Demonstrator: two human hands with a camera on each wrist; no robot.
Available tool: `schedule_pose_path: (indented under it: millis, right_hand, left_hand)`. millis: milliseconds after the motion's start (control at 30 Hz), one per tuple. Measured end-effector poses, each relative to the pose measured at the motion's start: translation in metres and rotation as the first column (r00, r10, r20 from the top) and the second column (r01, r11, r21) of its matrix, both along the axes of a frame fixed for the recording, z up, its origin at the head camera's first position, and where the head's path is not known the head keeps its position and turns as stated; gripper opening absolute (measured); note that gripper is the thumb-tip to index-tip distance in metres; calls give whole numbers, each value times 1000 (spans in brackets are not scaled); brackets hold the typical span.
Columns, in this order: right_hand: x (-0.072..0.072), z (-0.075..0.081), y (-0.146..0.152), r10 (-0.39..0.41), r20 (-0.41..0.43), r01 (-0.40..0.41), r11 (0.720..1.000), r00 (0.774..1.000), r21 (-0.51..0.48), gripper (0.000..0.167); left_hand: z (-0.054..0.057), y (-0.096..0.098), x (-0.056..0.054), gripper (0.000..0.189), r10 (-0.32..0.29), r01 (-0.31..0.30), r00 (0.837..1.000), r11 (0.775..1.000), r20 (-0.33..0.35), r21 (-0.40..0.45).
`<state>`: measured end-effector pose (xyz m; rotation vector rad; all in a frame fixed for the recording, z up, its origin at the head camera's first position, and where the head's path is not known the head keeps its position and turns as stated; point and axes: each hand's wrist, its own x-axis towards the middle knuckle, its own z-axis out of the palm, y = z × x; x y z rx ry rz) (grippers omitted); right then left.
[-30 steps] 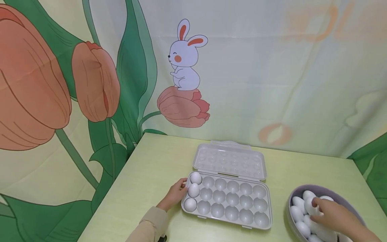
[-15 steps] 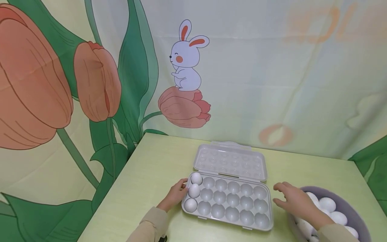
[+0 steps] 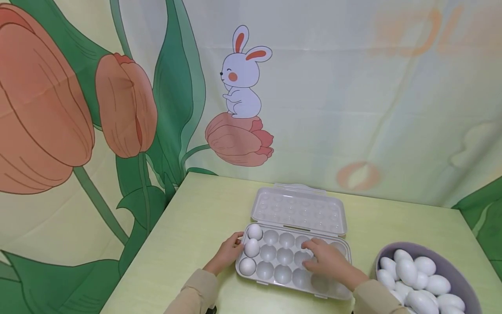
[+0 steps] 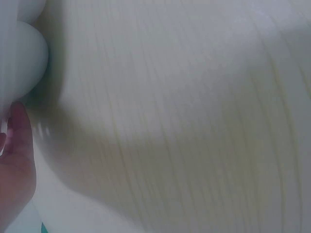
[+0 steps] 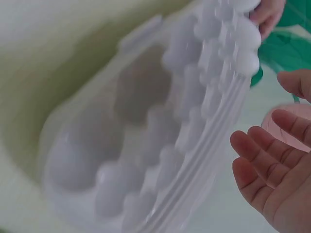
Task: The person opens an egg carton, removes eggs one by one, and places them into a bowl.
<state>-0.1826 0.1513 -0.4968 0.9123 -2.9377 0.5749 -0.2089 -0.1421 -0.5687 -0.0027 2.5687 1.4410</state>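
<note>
A pale grey plastic egg tray (image 3: 283, 274) lies with its hinged lid (image 3: 298, 211) folded back. Three white eggs (image 3: 252, 248) fill the column of cups at its left end. My left hand (image 3: 228, 251) holds the tray by that left end, fingers at the rim beside the eggs. Over the right half of the tray hovers my right hand (image 3: 329, 262), thumb and fingers spread apart. In the right wrist view the palm of the right hand (image 5: 286, 174) shows with nothing in it, the tray (image 5: 131, 155) beyond the fingers.
At the right front stands a greyish purple bowl (image 3: 460, 274) heaped with white eggs (image 3: 406, 271). The light yellow-green table (image 3: 204, 205) ends at the back against a printed curtain (image 3: 313, 109) with tulips and a rabbit.
My right hand has left the bowl of eggs and moved left to above the tray. The left hand has stayed at the tray's left end, and the same three eggs sit there.
</note>
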Motion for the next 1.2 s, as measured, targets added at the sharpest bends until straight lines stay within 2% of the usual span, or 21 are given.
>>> schedule_pose_path:
  millis: [267,500,633,900,1200]
  right_hand:
    - [4,-15,-47,82,89,-85,996,993,23,39]
    - [7,-31,-77,139,-12,-138,990,990,41,42]
    - [7,-41,-92,168,-53,-168,986,984,18,42]
    - [13,-47,-117,123,-20,-124,992,992,-33,37]
    - [11,-57,-132,96,20,-95,992,995,-79,34]
  left_hand:
    - [-1,-1,-1,38,-2,2,1000,1000,-2,6]
    - [0,0,1,39,-2,2,1000,1000,3,17]
    - [1,-1,2,38,-3,3,1000,1000,-7,26]
    - [1,-2,2,38,-14,15,1000,999,-23,30]
    - [1,-2,1,38,-14,15,1000,1000,-22,22]
